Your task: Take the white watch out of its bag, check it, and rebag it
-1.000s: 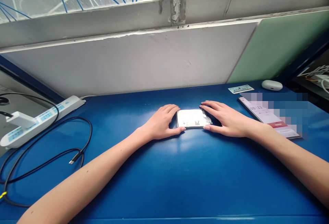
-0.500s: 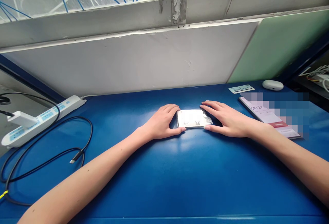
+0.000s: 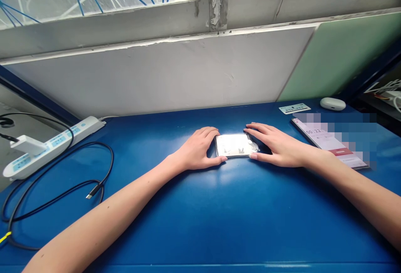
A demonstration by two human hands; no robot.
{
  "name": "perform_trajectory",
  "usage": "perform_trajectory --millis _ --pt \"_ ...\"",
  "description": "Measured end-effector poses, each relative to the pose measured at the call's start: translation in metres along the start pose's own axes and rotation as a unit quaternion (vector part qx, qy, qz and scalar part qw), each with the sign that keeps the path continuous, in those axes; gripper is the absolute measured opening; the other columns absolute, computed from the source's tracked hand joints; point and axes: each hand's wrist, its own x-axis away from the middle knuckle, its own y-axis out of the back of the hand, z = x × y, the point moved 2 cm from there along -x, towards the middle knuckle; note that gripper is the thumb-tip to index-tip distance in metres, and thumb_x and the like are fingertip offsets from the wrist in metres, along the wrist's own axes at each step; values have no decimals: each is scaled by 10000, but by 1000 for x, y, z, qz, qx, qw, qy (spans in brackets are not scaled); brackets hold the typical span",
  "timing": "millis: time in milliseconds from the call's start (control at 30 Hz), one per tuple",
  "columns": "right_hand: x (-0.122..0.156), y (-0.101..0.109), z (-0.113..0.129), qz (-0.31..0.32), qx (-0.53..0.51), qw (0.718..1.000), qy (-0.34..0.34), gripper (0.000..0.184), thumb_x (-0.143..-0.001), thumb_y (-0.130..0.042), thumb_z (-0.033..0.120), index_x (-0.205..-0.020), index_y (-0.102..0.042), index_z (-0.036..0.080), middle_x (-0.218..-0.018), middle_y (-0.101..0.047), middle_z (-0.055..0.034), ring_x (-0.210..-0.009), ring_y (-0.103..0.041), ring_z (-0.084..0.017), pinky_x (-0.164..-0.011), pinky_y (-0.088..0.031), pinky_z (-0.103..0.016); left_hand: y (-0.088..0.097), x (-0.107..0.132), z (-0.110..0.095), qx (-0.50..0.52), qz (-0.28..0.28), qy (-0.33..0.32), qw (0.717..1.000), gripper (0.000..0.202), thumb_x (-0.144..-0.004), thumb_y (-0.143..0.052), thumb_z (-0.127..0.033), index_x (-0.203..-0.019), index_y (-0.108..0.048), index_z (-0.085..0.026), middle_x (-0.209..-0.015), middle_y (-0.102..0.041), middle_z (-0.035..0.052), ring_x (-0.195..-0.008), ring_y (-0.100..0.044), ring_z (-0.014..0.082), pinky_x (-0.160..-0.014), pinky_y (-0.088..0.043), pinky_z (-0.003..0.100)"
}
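Observation:
A small flat white rectangle in a clear plastic sleeve [image 3: 233,144] lies on the blue table, with small dark print along its lower part and a dark edge. My left hand [image 3: 200,150] grips its left end, fingers at the far corner and thumb at the near one. At the other end, my right hand [image 3: 274,145] holds it the same way, with clear plastic bulging out between thumb and fingers. Both palms face inward and rest low on the table. The underside of the sleeved item is hidden.
On the left are a white power strip [image 3: 56,143] with a plugged-in charger [image 3: 28,145] and a looped black cable [image 3: 109,160]. To the right lie a phone [image 3: 326,139] showing a timer, a card [image 3: 294,109] and a white earbud case [image 3: 332,104]. A wall panel [image 3: 156,77] stands behind.

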Motion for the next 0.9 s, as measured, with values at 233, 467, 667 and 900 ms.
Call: perform_trajectory --millis 233,467,667,900 --pt "-8 -3 19 -33 -91 994 -58 637 -946 -506 550 -1431 -492 137 -1463 -539 -202 -1370 -480 -358 -1102 -434 -551 0 1 1 -1 10 -8 1000 700 -897 -578 -612 -1403 -473 -139 -1461 -487 193 -1379 -424 347 -1139 -357 502" --pt "-9 -12 27 -79 -58 993 -65 514 -968 -499 473 -1349 -581 138 -1392 -619 -170 -1336 -526 -347 -1101 -445 -542 1 1 0 -11 14 -9 1000 649 -907 -579 -603 -1368 -526 -149 -1445 -500 189 -1363 -436 340 -1133 -362 491" --pt "-7 -10 24 -69 -50 995 -51 420 -1015 -391 318 -1371 -583 205 -1382 -642 -110 -1339 -541 -297 -1088 -478 -513 1 1 1 -13 31 -1 999 661 -931 -544 -608 -1399 -502 -143 -1471 -469 200 -1381 -410 348 -1138 -355 500" --pt "-6 -13 26 -47 -4 997 -54 591 -957 -382 173 -1548 -354 159 -1461 -553 -166 -1324 -551 -329 -1016 -533 -531 2 2 0 4 28 -3 1000 593 -938 -539 -593 -1369 -530 -185 -1463 -470 184 -1374 -421 352 -1126 -372 502"
